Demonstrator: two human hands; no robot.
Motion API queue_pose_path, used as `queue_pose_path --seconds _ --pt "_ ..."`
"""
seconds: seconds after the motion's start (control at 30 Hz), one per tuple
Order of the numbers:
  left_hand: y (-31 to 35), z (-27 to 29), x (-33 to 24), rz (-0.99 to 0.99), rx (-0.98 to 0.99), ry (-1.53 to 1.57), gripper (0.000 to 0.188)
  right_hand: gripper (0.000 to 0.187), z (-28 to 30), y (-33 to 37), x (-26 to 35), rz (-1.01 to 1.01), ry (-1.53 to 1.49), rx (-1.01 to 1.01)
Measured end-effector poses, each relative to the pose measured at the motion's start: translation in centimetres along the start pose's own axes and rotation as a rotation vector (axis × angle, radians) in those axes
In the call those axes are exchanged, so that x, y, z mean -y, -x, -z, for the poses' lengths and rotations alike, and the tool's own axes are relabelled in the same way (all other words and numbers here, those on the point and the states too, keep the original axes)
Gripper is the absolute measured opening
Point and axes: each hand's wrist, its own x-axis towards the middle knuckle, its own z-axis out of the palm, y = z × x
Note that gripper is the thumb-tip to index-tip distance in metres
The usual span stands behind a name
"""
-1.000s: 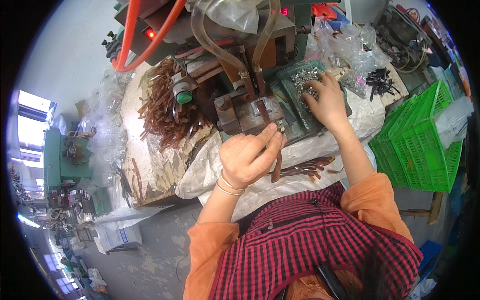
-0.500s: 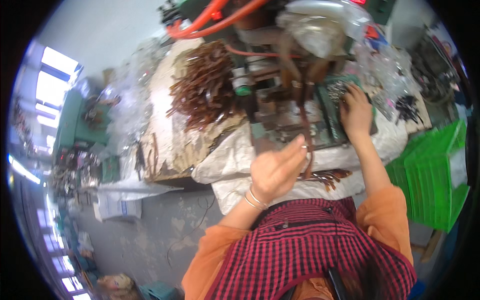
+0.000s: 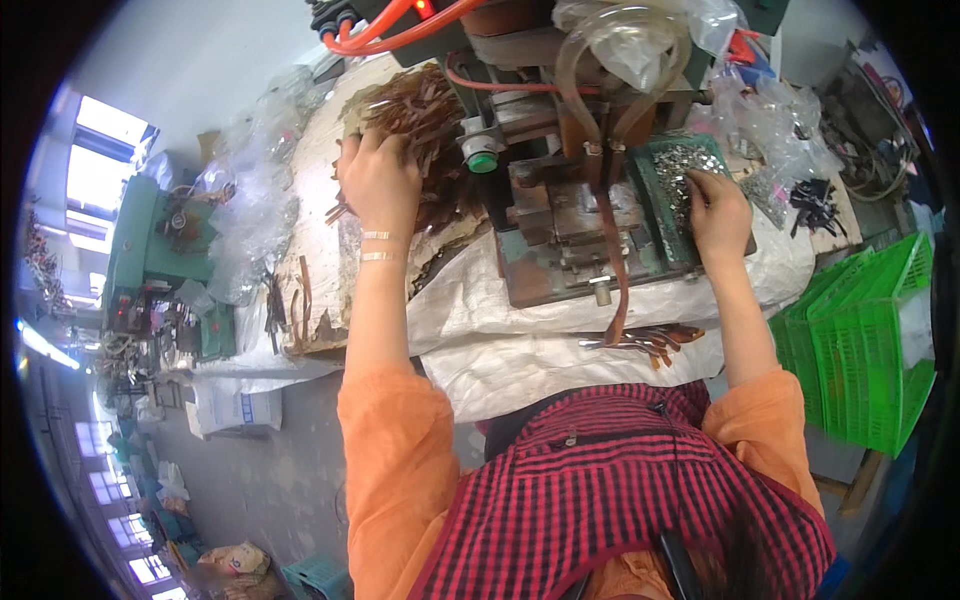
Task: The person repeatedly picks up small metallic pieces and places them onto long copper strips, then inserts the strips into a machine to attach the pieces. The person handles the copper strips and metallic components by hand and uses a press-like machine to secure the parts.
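Observation:
My left hand [image 3: 382, 185] lies over the near left part of a pile of brown, leather-like strips [image 3: 425, 110]; its fingers are apart and bent down onto them. Over a green tray [image 3: 655, 215] of small shiny metal pieces [image 3: 690, 160], my right hand [image 3: 722, 218] has thumb and forefinger drawn together in a pinch. Whatever is between those fingertips is too small to make out. Between my hands stands a green bench press [image 3: 570, 215]. One brown strip [image 3: 613, 250] hangs from its middle down over the front edge, apart from both hands.
Several finished-looking brown strips [image 3: 660, 343] lie on white sheeting [image 3: 470, 350] before the press. Orange hoses [image 3: 400, 25] and a clear tube [image 3: 570, 75] run above. Clear plastic bags [image 3: 265, 190] are heaped at left. Green crates [image 3: 850, 350] stand at right.
My left hand has gone from in front of the press, beside the hanging strip, up and left to the pile. My right hand stays at the tray, its fingers now drawn into a pinch.

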Motion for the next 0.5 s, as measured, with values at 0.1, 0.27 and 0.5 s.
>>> queue_pose_path --seconds 0.1,0.27,0.5 --pt "-1.3 -5.5 0.0 -0.018 0.107 -0.124 0.005 0.018 -0.6 0.1 -0.5 -0.027 -0.051 -0.061" --pt "1.5 -7.7 2.2 -0.023 0.130 -0.104 0.014 0.017 2.1 1.3 -0.3 -0.263 -0.208 -0.063" --pt "5.2 -1.4 4.9 0.000 0.091 0.071 0.020 0.014 5.2 3.0 1.5 -0.534 -0.804 0.040"
